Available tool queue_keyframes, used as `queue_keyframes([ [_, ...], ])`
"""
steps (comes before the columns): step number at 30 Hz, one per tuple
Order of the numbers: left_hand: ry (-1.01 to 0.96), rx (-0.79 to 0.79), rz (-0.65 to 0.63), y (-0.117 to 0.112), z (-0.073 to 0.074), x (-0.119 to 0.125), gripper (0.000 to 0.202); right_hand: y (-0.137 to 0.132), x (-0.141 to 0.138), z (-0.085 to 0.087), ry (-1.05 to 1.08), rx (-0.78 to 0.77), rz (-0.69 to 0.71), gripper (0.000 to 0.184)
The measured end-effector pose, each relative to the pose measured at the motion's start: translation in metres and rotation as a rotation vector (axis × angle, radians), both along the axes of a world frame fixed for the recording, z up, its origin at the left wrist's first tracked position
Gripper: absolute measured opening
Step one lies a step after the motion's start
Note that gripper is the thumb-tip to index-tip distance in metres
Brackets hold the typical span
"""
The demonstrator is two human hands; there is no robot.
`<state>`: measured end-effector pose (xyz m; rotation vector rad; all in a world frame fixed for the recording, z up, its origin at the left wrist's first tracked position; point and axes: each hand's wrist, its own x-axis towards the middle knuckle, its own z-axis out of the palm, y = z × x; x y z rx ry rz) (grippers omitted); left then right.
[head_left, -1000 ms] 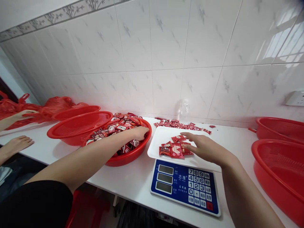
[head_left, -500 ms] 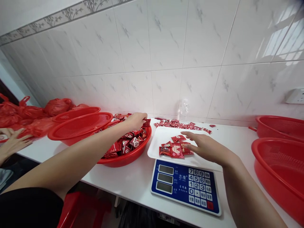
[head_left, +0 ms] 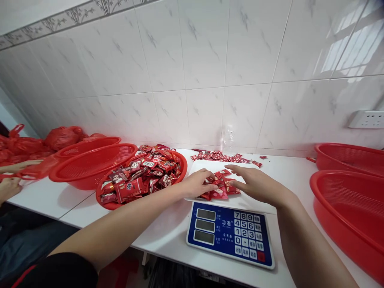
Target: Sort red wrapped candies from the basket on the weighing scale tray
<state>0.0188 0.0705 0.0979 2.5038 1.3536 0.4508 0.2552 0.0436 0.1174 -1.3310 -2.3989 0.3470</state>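
Note:
My left hand (head_left: 198, 184) is over the left part of the white scale tray (head_left: 255, 200), its fingers and thumb curled around small red candy packets. Exactly which packet it grips is partly hidden by the fingers. A small pile of red and pink packets (head_left: 220, 193) lies on the tray. At the pile's right side my right hand (head_left: 255, 182) hovers open, thumb and fingers apart, holding nothing. The blue scale panel (head_left: 229, 234) with its number keys faces me below the tray. To the left, a red basket (head_left: 183, 166) is heaped with wrapped candies (head_left: 150, 172).
Loose red packets (head_left: 220, 157) and a clear plastic bottle (head_left: 229, 140) stand along the tiled wall. Red baskets (head_left: 345, 208) sit at the right; another red basket (head_left: 90, 166) and red bags (head_left: 64, 137) are at the left. Another person's hands (head_left: 10, 188) touch a bag at far left.
My left hand has moved from the candy basket, where it held a red packet, right and down to the pile on the tray. My right hand stays nearly still. The view shifts slightly.

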Motion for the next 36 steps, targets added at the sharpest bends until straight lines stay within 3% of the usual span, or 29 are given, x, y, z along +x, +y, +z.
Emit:
queue_keyframes([
  [2, -0.075, -0.044, -0.005, 0.000, -0.007, 0.002, 0.037, 0.000, -0.001, 0.000, 0.003, 0.008, -0.002, 0.050],
  [5, -0.232, 0.012, 0.038, 0.001, -0.005, 0.001, 0.037, 0.001, -0.002, 0.000, -0.004, 0.009, -0.006, 0.050],
  [9, -0.556, 0.284, 0.099, -0.004, -0.004, -0.005, 0.033, 0.003, 0.001, 0.001, 0.015, 0.001, -0.006, 0.049],
  [12, -0.798, 0.481, 0.133, -0.013, -0.014, -0.009, 0.034, 0.002, 0.005, 0.006, 0.072, -0.041, 0.023, 0.050],
  [16, -0.988, 0.598, 0.021, -0.021, -0.034, -0.015, 0.036, -0.005, -0.006, 0.013, 0.133, -0.056, 0.095, 0.050],
  [20, -1.006, 0.705, -0.113, -0.021, -0.048, -0.026, 0.041, -0.013, -0.043, 0.006, 0.037, -0.017, 0.221, 0.050],
  [25, -0.936, 0.697, -0.081, -0.015, -0.057, -0.038, 0.041, -0.020, -0.078, -0.014, -0.152, 0.047, 0.310, 0.052],
  [30, -0.908, 0.630, -0.024, -0.012, -0.056, -0.041, 0.037, -0.017, -0.070, -0.021, -0.217, 0.059, 0.156, 0.053],
  [33, -0.915, 0.612, -0.009, -0.012, -0.055, -0.040, 0.035, -0.015, -0.056, -0.017, -0.172, 0.071, 0.019, 0.056],
  [36, -0.929, 0.598, -0.022, -0.012, -0.054, -0.040, 0.033, -0.014, -0.045, -0.016, -0.082, -0.012, -0.093, 0.065],
])
